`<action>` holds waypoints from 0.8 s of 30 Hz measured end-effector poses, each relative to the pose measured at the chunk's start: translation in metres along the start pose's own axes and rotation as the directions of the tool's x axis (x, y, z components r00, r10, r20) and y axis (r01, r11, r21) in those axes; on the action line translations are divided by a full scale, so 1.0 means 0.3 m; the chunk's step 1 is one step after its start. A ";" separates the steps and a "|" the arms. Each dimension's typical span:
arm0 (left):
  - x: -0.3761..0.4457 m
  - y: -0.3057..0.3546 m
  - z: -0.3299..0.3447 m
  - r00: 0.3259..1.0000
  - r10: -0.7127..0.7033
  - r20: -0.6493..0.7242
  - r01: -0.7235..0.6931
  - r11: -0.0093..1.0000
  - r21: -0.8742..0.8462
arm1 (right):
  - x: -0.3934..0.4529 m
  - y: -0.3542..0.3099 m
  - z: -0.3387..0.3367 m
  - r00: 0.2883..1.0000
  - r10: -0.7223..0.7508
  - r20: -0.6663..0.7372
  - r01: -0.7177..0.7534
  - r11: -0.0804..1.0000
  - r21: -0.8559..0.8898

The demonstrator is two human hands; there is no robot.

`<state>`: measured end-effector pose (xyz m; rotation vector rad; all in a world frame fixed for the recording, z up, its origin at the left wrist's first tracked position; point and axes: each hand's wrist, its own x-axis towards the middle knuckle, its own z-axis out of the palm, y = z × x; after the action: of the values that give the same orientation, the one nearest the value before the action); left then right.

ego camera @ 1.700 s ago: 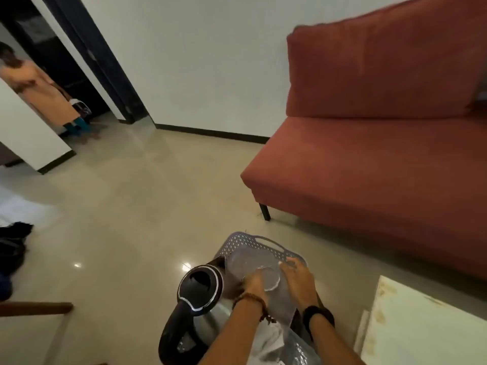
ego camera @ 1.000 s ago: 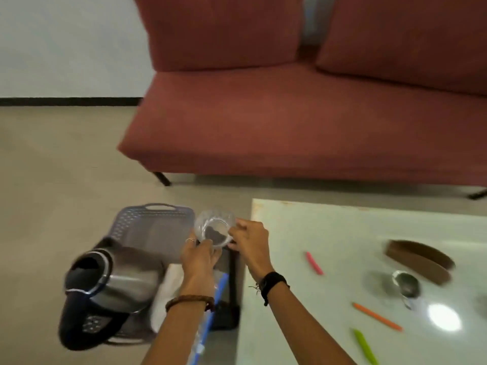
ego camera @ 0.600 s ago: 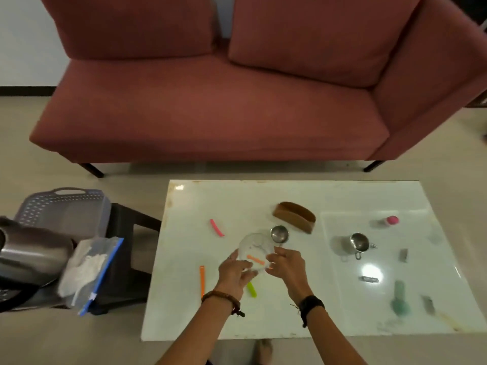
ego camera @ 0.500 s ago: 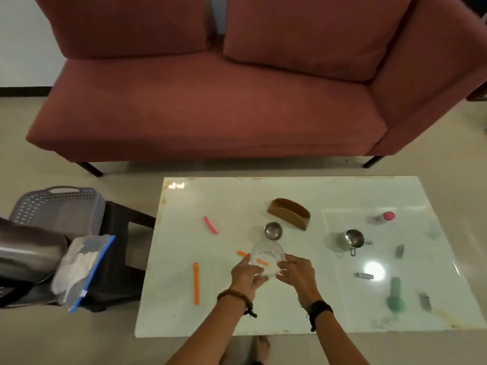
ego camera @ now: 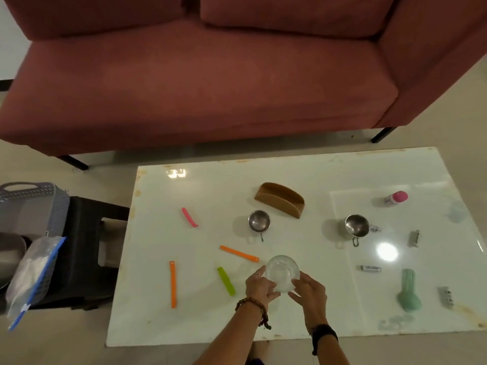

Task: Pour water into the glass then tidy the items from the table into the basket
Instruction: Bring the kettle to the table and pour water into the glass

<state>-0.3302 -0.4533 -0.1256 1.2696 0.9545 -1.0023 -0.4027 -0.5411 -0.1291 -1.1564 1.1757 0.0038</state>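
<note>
I hold a clear glass (ego camera: 282, 271) between both hands, low over the near part of the white table (ego camera: 200, 185). My left hand (ego camera: 259, 285) grips its left side and my right hand (ego camera: 308, 292) its right side. The grey perforated basket (ego camera: 31, 204) stands at the far left on a black stool (ego camera: 87, 248). Part of the steel kettle (ego camera: 10, 251) shows at the left edge. On the table lie coloured clips: pink (ego camera: 189, 217), two orange (ego camera: 239, 253) (ego camera: 173, 284) and green (ego camera: 226, 281).
Two steel cups (ego camera: 259, 220) (ego camera: 357, 226), a brown holder (ego camera: 279, 200), a pink-capped bottle (ego camera: 396, 198), a green brush (ego camera: 408, 291), a small tube (ego camera: 371, 268) and metal clips (ego camera: 414, 238) lie on the table. A zip bag (ego camera: 31, 275) rests by the basket. A red sofa (ego camera: 210, 75) stands behind.
My view swung from the basket and kettle over to the table. Both hands carried the glass from above the basket to low over the table's near middle.
</note>
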 end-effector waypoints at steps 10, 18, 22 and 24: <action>-0.043 0.033 -0.043 0.998 0.046 0.030 -0.051 0.979 0.199 | -0.067 -0.024 0.066 0.940 -0.155 -0.304 0.058 0.950 -0.305; -0.369 0.142 -0.638 0.740 0.630 -0.235 -0.543 0.766 0.344 | -0.472 -0.084 0.597 0.887 -0.338 0.313 0.451 0.780 -0.435; -0.486 0.244 -1.120 0.541 0.711 -0.449 -0.489 0.700 0.521 | -0.721 -0.047 1.010 0.699 -0.186 0.690 0.570 0.728 -0.381; -0.524 0.300 -1.371 0.436 0.679 -0.590 -0.499 0.728 0.469 | -0.854 0.001 1.222 0.584 -0.116 0.803 0.621 0.702 -0.350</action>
<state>-0.2962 -0.0304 0.0225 2.1044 0.8509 0.0417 -0.2587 -0.1466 0.0247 -1.7501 0.1161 0.5122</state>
